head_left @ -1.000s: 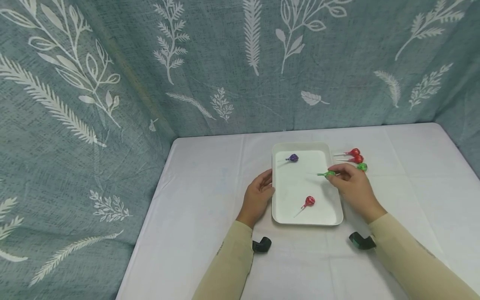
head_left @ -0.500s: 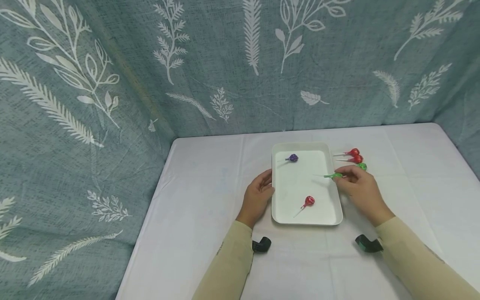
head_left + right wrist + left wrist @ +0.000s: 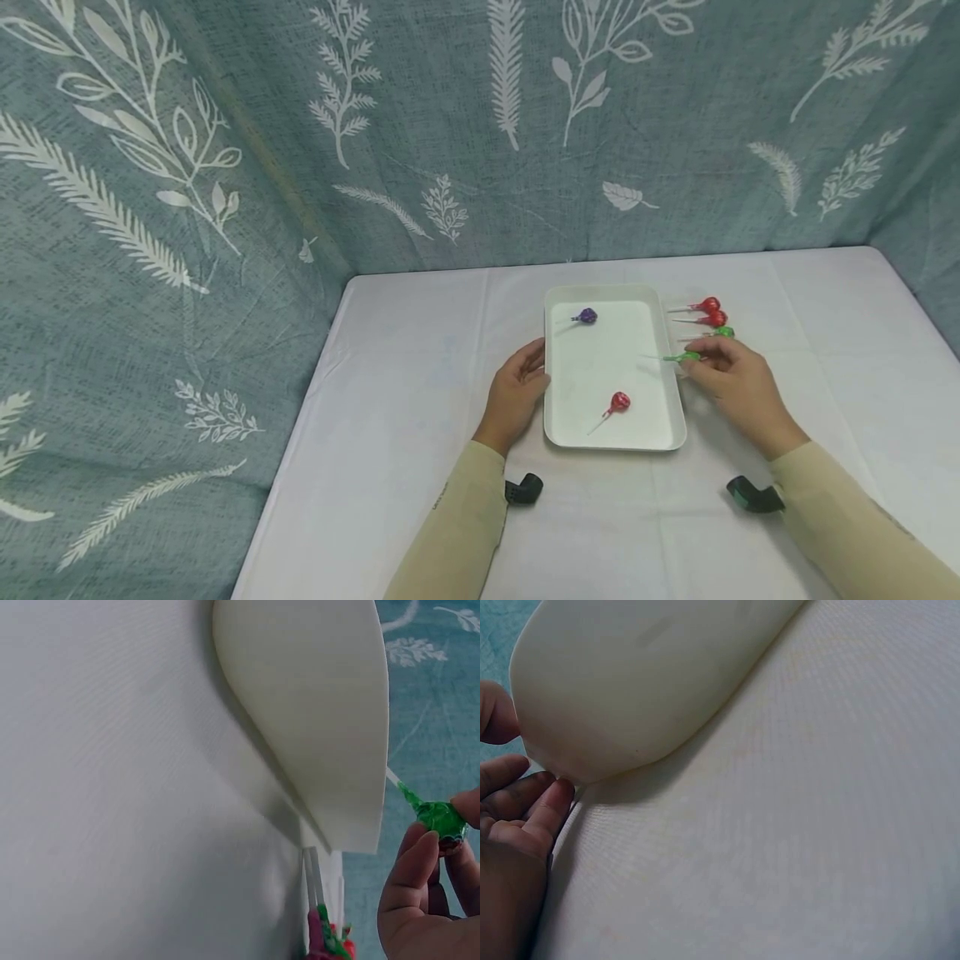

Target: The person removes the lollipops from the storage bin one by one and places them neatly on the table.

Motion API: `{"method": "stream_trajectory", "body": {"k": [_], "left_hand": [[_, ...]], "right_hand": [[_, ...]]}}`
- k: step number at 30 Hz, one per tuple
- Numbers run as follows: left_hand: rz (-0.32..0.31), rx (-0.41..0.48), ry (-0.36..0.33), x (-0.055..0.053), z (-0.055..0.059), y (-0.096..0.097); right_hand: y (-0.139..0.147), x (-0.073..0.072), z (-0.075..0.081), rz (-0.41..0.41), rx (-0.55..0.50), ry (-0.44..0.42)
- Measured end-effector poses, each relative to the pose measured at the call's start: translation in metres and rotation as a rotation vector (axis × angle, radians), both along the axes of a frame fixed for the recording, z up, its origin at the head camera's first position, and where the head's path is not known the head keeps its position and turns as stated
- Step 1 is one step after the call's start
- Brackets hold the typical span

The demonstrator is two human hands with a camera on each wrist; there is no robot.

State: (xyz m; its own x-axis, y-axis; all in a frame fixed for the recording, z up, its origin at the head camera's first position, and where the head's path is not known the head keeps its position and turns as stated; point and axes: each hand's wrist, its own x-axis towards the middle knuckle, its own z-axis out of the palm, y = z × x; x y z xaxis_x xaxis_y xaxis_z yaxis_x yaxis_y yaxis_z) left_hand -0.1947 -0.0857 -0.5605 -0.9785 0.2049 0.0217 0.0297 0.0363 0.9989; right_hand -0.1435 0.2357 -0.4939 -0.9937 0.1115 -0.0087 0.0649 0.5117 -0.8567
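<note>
My right hand [image 3: 738, 385] pinches a green-wrapped lollipop [image 3: 684, 357] by its round head, above the right rim of a white tray [image 3: 600, 362]. The stick points left over the tray. In the right wrist view the green lollipop [image 3: 441, 819] sits between thumb and fingertips. My left hand [image 3: 513, 390] touches the tray's left side with bent, relaxed fingers; in the left wrist view its fingertips [image 3: 559, 793] meet the tray's outer wall [image 3: 622, 712]. Inside the tray lie a purple lollipop [image 3: 588, 316] near the far end and a red lollipop [image 3: 619, 402] near the front.
Right of the tray, on the white cloth [image 3: 420, 375], lie two red lollipops, one farther back [image 3: 709, 305], and a green lollipop [image 3: 724, 332]. Black wrist devices [image 3: 525, 490] show at both sleeves. A blue-green leaf-patterned curtain [image 3: 465, 133] stands behind the table.
My right hand has moved right and slightly nearer, carrying the green lollipop from over the tray to its right rim. The left hand and tray have stayed put.
</note>
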Motion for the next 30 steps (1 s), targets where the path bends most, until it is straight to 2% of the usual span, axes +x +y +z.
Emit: {"method": "stream_trajectory", "body": {"k": [19,30], "left_hand": [[-0.013,0.007,0.008,0.0,0.001,0.0],[-0.004,-0.024,0.0,0.001,0.003,0.0]], "right_hand": [[0.014,0.013,-0.001,-0.015,0.024,-0.023],[0.017,0.017,-0.002,-0.026,0.03,-0.057]]}}
